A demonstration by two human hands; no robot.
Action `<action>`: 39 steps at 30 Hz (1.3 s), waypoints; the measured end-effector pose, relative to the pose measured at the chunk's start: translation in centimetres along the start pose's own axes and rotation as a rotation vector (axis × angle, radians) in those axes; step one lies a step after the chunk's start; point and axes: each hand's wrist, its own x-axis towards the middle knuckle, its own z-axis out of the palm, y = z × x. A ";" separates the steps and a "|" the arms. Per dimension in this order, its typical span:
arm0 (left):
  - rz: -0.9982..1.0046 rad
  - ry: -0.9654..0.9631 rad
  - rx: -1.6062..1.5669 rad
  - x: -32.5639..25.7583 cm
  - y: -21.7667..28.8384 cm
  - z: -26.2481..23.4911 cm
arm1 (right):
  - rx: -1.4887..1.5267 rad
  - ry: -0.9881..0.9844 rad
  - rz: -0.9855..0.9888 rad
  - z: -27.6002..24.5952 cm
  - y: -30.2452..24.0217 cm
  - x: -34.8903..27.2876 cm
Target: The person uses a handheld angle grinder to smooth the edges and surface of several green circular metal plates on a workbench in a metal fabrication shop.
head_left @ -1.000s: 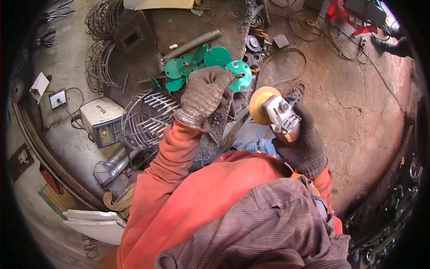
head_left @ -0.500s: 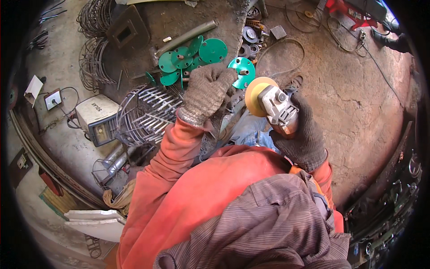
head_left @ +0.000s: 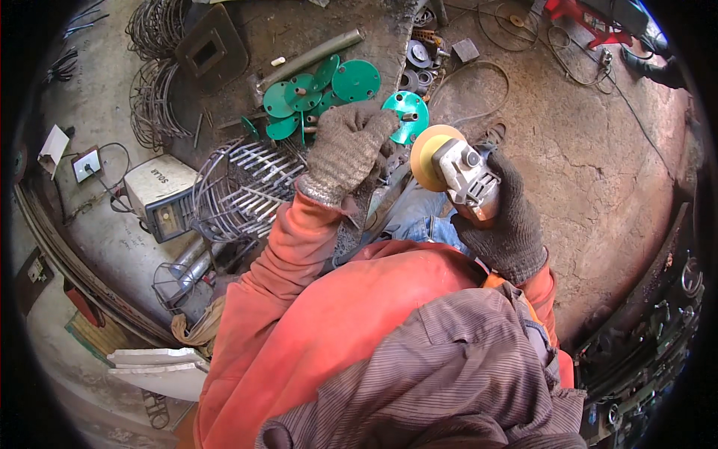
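Brown, worn floor (head_left: 583,224) is stretching out to the right of a dark, dusty desk (head_left: 299,22), whose right edge is running up through the view. Near that edge, a loose pile of green discs (head_left: 303,102) is lying, several of them overlapping and a few carrying short stubs. Behind the pile, a metal pipe (head_left: 314,58) is lying aslant, and a small white piece (head_left: 278,61) is resting beside it. Toward the desk's left side, a dark panel with a rectangular window (head_left: 233,52) is lying near wire coils (head_left: 153,105).

At the desk's right edge, the gloved left hand (head_left: 348,146) is grasping a single green disc (head_left: 407,129) by its left rim, fingers curling; the disc's flat face is showing, a short stub standing out from its middle. Well to the right, the gloved right hand (head_left: 508,228) is wrapping around the body of a grinder (head_left: 467,176), gripping it with the yellow wheel (head_left: 426,161) facing left, near the green disc but apart from it.

Left of the left hand, a metal cage of bars (head_left: 247,191) is lying, touching a pale box (head_left: 161,183). Past the desk's right edge, round metal parts (head_left: 419,54) are sitting near a grey block (head_left: 465,50)
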 end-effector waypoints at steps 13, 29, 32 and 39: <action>-0.041 -0.035 0.006 0.2 -0.4 0.1 | -0.026 -0.011 0.000 -0.1 -0.2 0.1; -0.038 -0.050 0.025 0.5 -0.6 0.2 | 0.030 -0.033 0.043 -0.1 -0.2 0.1; -0.048 -0.042 0.038 0.4 -0.4 0.3 | 0.024 -0.018 0.023 0.1 0.1 0.0; -0.035 -0.045 0.024 0.4 -0.5 0.6 | -0.067 -0.013 -0.010 -0.2 -0.1 0.2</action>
